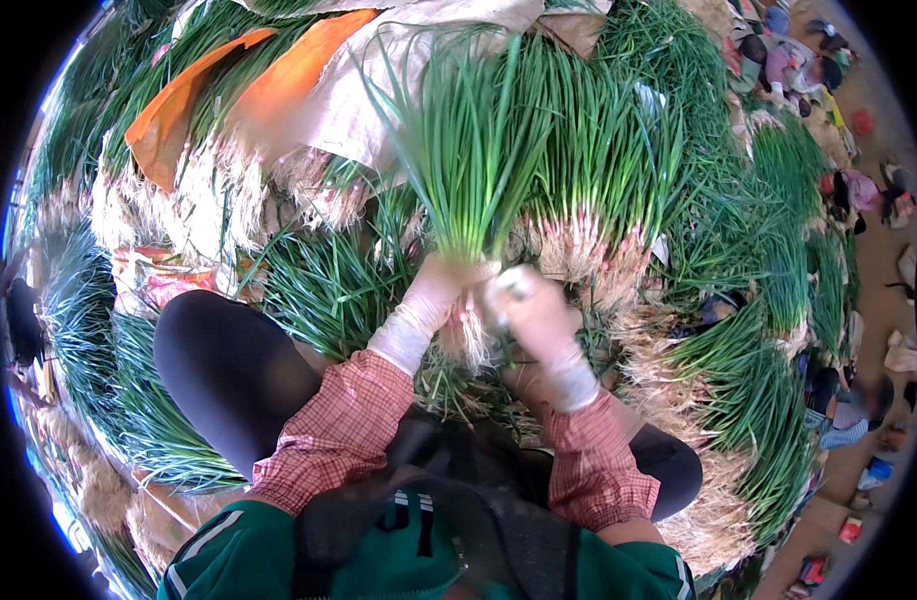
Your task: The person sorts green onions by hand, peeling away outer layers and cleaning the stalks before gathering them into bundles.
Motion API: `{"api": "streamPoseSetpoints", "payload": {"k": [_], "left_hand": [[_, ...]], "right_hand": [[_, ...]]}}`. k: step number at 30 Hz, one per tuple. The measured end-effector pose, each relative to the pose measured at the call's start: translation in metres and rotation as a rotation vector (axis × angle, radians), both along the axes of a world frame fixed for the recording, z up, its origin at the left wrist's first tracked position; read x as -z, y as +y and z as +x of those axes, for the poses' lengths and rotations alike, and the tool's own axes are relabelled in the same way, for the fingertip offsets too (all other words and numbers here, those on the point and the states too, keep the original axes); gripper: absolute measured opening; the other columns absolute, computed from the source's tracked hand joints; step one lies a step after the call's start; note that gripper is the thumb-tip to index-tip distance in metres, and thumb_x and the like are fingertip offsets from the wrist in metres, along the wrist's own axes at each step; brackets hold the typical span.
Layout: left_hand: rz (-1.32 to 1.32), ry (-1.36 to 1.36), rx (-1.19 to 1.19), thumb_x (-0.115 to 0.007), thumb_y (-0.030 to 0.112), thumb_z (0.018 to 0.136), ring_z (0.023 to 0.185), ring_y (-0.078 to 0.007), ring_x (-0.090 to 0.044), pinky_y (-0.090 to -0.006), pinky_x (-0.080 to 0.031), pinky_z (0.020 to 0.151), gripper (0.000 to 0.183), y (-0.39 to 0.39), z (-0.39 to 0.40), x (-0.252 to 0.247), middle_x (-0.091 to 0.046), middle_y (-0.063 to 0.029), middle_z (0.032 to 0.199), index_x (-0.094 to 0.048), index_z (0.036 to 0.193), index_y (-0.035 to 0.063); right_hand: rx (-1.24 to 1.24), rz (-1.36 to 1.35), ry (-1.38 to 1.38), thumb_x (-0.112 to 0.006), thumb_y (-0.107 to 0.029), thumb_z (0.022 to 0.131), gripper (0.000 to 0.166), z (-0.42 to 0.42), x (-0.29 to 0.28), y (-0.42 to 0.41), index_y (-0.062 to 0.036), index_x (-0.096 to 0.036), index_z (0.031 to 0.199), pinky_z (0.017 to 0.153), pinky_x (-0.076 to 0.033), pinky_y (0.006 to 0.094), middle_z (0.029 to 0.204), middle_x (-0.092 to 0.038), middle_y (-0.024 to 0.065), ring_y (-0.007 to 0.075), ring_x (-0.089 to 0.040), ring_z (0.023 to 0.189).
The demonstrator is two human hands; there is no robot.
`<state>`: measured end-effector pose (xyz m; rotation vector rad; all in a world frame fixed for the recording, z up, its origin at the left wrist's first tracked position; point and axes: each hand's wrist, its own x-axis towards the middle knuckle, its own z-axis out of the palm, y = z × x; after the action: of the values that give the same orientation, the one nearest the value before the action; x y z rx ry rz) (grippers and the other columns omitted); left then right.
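My left hand (445,279), in a thin pale glove, is closed around a bunch of green onions (473,165). The leaves fan away from me, and the pale roots (469,334) hang below the fist. Just right of those roots is my right hand (535,307), also gloved and blurred by motion. Its fingers look curled near a whitish patch; whether they grip anything is unclear. Beyond it, more green onions (586,180) lie in a row with pinkish bulbs and roots towards me. Loose green onions (338,289) lie left of my left wrist.
A whitish cloth sheet (353,97) and orange cloth strips (293,71) cover part of the far heap. Rooty bundles (710,450) are stacked along my right. My bent left knee (229,367) stands beside more leaves. Several people (785,64) sit along the right side.
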<state>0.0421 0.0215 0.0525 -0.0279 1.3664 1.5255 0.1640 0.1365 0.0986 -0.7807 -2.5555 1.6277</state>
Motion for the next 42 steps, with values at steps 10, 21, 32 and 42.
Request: {"api": "streamPoseSetpoints", "payload": {"k": [10, 21, 32, 42], "left_hand": [[-0.172, 0.154, 0.174, -0.073, 0.003, 0.075, 0.035, -0.0114, -0.049, -0.0223, -0.033, 0.028, 0.016, 0.001, -0.001, -0.033, -0.061, -0.0078, 0.06, -0.062, 0.085, -0.0017], [0.228, -0.071, -0.193, -0.073, -0.001, 0.074, 0.053, -0.0109, -0.057, -0.0221, -0.042, 0.041, 0.017, -0.011, -0.007, -0.016, -0.063, -0.006, 0.069, -0.064, 0.087, -0.0005], [0.224, -0.021, -0.007, -0.072, 0.004, 0.075, 0.054, -0.0094, -0.056, -0.0236, -0.049, 0.052, 0.024, -0.024, -0.019, -0.023, -0.063, -0.0015, 0.074, -0.064, 0.098, 0.0033], [0.119, 0.121, -0.087, -0.068, 0.0, 0.077, 0.043, -0.0082, -0.052, -0.0187, -0.039, 0.039, 0.01, -0.047, -0.024, -0.058, -0.062, -0.0058, 0.061, -0.063, 0.084, -0.0036]], "right_hand": [[0.345, 0.003, 0.059, -0.056, -0.015, 0.094, 0.026, -0.051, 0.055, 0.016, 0.0029, -0.058, 0.112, 0.066, -0.051, 0.0292, 0.098, -0.067, 0.0159, 0.0176, -0.063, 0.08], [0.273, -0.197, -0.27, -0.042, -0.02, 0.095, 0.042, 0.039, 0.093, 0.034, 0.0051, -0.047, 0.128, 0.083, -0.051, 0.0382, 0.122, -0.057, 0.0224, 0.0302, -0.065, 0.089], [0.408, -0.545, 0.267, -0.053, -0.012, 0.094, 0.021, -0.015, -0.002, 0.008, -0.0013, -0.062, 0.11, 0.053, -0.048, 0.0225, 0.082, -0.066, 0.0091, 0.0112, -0.058, 0.06], [-0.098, -0.134, -0.086, -0.055, -0.015, 0.091, 0.03, 0.003, -0.04, -0.02, -0.0003, -0.06, 0.117, 0.06, -0.046, 0.0304, 0.073, -0.063, 0.0095, 0.0157, -0.056, 0.061]]}}
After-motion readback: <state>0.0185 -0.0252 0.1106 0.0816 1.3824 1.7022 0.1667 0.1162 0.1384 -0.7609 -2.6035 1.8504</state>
